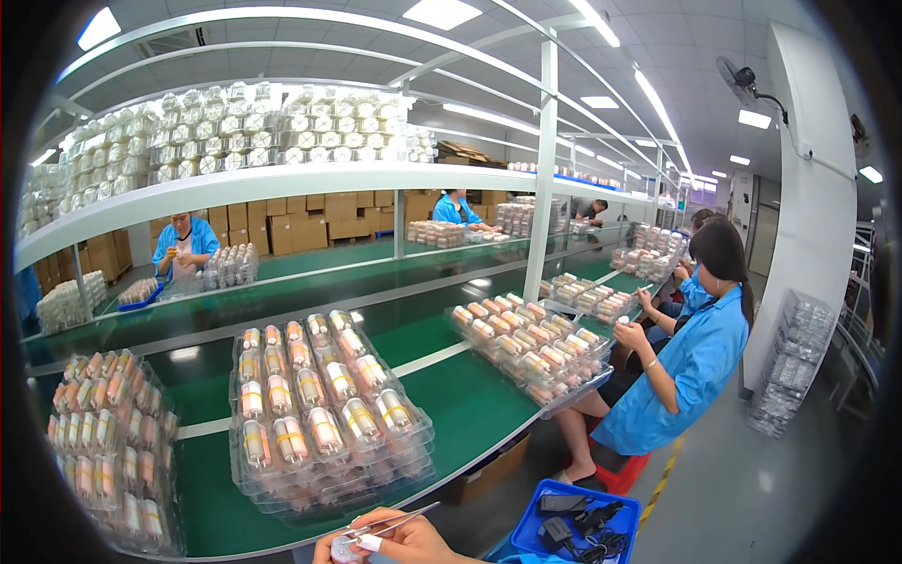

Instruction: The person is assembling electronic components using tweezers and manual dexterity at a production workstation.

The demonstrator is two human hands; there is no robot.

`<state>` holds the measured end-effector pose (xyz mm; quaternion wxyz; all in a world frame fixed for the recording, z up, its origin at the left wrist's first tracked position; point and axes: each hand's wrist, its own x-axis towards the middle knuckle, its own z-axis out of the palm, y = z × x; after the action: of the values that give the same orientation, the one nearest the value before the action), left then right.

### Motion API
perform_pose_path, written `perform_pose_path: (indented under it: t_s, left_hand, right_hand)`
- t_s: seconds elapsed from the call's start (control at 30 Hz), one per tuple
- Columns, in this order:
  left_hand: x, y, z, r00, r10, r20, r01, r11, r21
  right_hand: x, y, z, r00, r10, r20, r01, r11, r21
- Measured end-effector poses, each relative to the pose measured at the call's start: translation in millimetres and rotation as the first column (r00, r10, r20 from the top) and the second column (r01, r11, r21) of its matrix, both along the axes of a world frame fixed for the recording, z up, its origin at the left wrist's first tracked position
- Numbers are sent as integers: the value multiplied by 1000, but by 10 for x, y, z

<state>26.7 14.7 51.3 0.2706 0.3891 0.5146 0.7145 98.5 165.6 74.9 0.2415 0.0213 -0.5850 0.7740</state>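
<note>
At the lower edge, my left hand [325, 547] is partly cut off, its fingers closed around a small round white piece [346, 551]. My right hand [420, 542] comes in from the lower right and pinches thin metal tweezers [406, 518]. The tweezers' near end reaches the round piece; the fingers hide the exact contact. A white covering sits on one of the right fingertips. Just beyond my hands, a stack of clear plastic trays [427, 451] carries rows of white and pink cylinders [324, 428] with yellow bands.
More loaded trays [113, 451] are piled at left and further along the green table [207, 479]. A blue bin [536, 526] of black adapters and cables stands at lower right. A co-worker in blue [681, 367] sits to the right. Posts [542, 188] support an overhead shelf [282, 183].
</note>
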Motion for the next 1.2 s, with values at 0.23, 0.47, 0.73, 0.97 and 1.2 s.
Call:
perform_pose_path:
  t_s: [0.23,0.47,0.73,0.97,1.2]
  left_hand:
    - [19,-9,60,999,33,-14,-32,999,14]
    - [26,-52,85,999,35,-37,-37,999,-40]
    - [11,-8,121,997,73,-22,-74,996,-58]
    - [-138,132,116,999,-42,-35,41,999,-35]
    - [-286,169,133,999,-34,-5,33,997,-70]
  right_hand:
    - [-20,-3,53,1000,20,7,-20,1000,22]
    - [-9,-18,49,998,56,-12,-56,998,14]
    - [-35,63,97,998,55,-26,-52,991,120]
    - [-30,159,136,999,-44,-32,50,977,208]
    - [-228,211,14,995,42,93,-53,991,121]
